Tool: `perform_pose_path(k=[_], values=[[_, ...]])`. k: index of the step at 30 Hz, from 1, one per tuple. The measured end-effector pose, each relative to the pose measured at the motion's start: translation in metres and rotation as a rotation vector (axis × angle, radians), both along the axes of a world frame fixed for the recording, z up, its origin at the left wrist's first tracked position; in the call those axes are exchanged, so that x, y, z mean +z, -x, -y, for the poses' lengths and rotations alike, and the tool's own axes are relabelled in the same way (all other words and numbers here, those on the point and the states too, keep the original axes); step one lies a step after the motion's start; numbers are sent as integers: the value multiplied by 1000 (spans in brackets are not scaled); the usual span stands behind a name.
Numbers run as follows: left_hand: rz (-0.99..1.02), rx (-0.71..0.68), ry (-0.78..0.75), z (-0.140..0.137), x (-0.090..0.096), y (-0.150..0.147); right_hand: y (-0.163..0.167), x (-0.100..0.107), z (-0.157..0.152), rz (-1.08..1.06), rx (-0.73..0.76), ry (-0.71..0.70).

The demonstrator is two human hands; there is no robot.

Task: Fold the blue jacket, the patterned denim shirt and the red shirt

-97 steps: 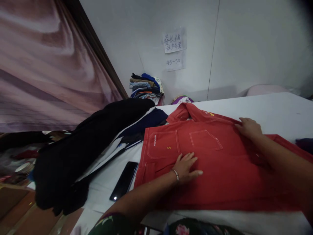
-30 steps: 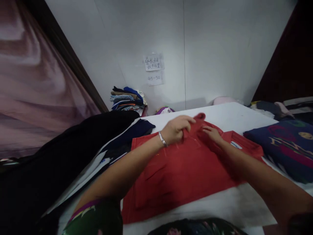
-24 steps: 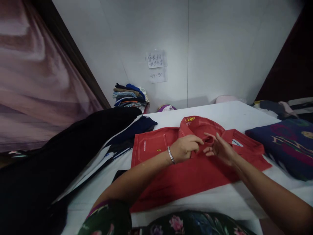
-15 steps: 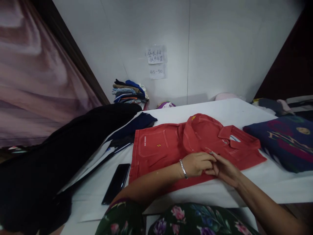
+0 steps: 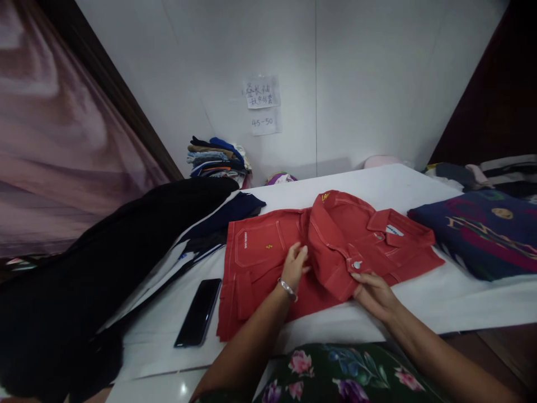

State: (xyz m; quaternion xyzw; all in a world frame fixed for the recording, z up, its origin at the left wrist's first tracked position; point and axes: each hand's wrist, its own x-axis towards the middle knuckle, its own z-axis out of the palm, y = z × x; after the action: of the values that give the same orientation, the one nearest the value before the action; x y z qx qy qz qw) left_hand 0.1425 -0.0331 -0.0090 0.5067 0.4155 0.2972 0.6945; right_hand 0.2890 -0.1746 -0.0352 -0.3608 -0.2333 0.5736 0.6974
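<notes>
A red jacket (image 5: pixel 289 285) with white stitching lies on the white table in front of me. Its collar points right and a sleeve is folded across the front. My right hand (image 5: pixel 375 294) pinches that sleeve's cuff, just below a silver button (image 5: pixel 356 265). My left hand (image 5: pixel 295 266), with a bracelet at the wrist, is over the jacket's middle, left of the sleeve. Its fingers are apart and hold nothing; whether they touch the cloth I cannot tell.
A black phone (image 5: pixel 198 313) lies left of the jacket. Dark garments (image 5: pixel 126 240) are heaped at the left, and a folded navy garment (image 5: pixel 482 235) sits at the right. Folded clothes (image 5: pixel 218 159) are stacked at the back by the wall, under paper notes (image 5: pixel 263 106).
My hands were together at the cuff. The left has moved away to the left and opened, while the right stays at the cuff, whose button now shows. The view has shifted slightly.
</notes>
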Motion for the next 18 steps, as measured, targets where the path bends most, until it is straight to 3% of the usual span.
perform_pose_path(k=[2,5,9,12,15,18], values=[[89,-202,304,5,-1,2,12,3,-4,-30,-7,-28],[227,-331,428,14,2,4,25,8,-5,-34,25,-38],[273,-143,313,15,4,5,24,12,1,3,101,9],[241,-69,226,14,3,3,8,10,1,18,38,59],[241,-105,133,23,3,-2,-9,6,-5,4,-50,121],[285,-222,20,37,5,-10,-19,4,-12,-28,-31,164]])
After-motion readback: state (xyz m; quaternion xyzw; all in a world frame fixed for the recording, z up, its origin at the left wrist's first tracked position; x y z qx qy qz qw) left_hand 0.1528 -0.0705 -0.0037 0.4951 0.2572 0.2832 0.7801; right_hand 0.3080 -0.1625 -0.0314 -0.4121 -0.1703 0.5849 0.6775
